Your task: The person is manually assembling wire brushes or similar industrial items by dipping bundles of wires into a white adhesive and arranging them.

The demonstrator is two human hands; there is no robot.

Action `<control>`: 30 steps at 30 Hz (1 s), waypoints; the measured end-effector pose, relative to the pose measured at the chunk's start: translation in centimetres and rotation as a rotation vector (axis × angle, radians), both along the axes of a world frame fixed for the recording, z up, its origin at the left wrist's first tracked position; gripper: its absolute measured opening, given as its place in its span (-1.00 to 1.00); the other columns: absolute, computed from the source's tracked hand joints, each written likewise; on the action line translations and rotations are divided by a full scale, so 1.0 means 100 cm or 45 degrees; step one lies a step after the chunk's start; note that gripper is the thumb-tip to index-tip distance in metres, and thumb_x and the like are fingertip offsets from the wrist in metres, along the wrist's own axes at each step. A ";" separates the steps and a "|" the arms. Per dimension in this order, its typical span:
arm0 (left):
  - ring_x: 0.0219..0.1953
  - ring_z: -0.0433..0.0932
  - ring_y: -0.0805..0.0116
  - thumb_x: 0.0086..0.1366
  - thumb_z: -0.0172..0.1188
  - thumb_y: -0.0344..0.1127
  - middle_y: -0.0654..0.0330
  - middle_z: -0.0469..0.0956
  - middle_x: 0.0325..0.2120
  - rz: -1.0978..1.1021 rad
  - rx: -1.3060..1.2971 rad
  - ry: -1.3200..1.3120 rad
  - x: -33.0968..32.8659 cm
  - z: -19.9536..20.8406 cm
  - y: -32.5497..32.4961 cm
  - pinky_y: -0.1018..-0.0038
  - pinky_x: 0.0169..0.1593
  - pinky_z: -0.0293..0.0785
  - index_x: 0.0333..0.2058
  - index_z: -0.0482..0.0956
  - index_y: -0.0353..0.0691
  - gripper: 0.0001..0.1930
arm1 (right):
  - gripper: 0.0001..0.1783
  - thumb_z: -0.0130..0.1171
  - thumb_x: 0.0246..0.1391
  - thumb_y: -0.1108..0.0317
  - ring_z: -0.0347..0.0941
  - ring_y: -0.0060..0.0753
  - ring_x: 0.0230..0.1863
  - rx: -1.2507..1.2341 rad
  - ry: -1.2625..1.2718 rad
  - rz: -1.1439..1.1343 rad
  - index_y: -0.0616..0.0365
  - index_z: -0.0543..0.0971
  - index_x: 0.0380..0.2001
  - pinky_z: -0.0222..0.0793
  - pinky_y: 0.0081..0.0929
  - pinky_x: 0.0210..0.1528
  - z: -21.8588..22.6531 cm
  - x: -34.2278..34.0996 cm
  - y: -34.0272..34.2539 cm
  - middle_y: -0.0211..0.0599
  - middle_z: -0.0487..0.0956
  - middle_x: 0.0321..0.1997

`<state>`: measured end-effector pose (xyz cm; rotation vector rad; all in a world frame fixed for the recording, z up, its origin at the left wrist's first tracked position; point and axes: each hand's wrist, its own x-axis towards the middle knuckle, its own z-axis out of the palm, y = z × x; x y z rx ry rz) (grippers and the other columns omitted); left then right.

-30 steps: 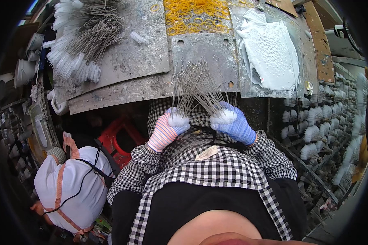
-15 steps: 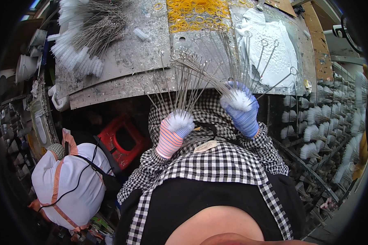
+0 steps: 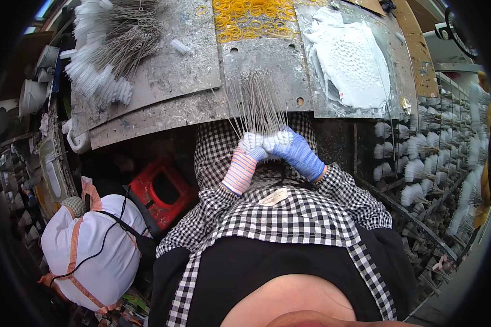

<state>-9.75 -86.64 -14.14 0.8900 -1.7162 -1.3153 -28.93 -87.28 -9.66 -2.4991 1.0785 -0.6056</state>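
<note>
Close to the table's front edge, both my hands meet round one bunch of white-bristled wire brushes (image 3: 261,101). Their thin metal stems fan away from me over the tabletop, and the bristle ends sit between my gloves. My left hand (image 3: 241,168), in a pink-and-blue striped glove, is closed on the bunch from the left. From the right, my right hand (image 3: 298,154), in a blue glove, is closed on it too. Parts of the fingers and bristles are hidden by the gloves.
The metal-topped table (image 3: 191,71) carries a heap of similar brushes (image 3: 112,49) at far left, yellow rings (image 3: 253,19) and a white paste-like slab (image 3: 352,65). Brush racks (image 3: 420,147) stand at right. A red stool (image 3: 163,188) and a white bundle (image 3: 95,245) are at left.
My hands have come together, and their two separate bunches now form one. The right hand moved left and its stems swung to point away from me. No stems lie over the white slab now.
</note>
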 end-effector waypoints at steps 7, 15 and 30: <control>-0.08 0.57 0.25 0.21 0.34 -0.28 0.26 0.59 -0.21 -0.346 0.322 -0.464 -0.037 0.035 -0.024 0.37 -0.02 0.52 -0.16 0.55 -0.13 -0.75 | -0.86 0.18 0.08 0.27 0.53 -0.30 -0.53 -0.280 0.037 0.092 -0.25 0.57 -0.26 0.43 -0.23 -0.48 0.021 -0.002 -0.019 -0.42 0.52 -0.51; 0.16 0.46 0.27 -0.08 0.55 0.04 0.09 0.47 0.13 -0.537 0.601 -0.505 -0.004 0.045 0.025 0.29 0.26 0.37 0.25 0.32 -0.20 -0.06 | -0.50 0.44 -0.05 0.22 0.55 -0.40 -0.11 1.166 -0.650 -0.224 0.05 0.55 -0.02 0.48 -0.39 -0.05 0.017 0.003 0.019 -0.30 0.61 -0.10; -0.29 0.60 0.52 0.14 0.40 -0.39 0.20 0.68 -0.30 0.062 0.278 0.516 -0.012 0.225 -0.080 0.54 -0.10 0.50 -0.08 0.64 -0.28 -0.66 | -0.12 0.60 -0.32 0.11 0.49 -0.06 0.10 0.994 -0.515 -0.103 0.23 0.45 0.10 0.39 -0.18 0.20 0.108 0.004 -0.042 -0.06 0.52 0.05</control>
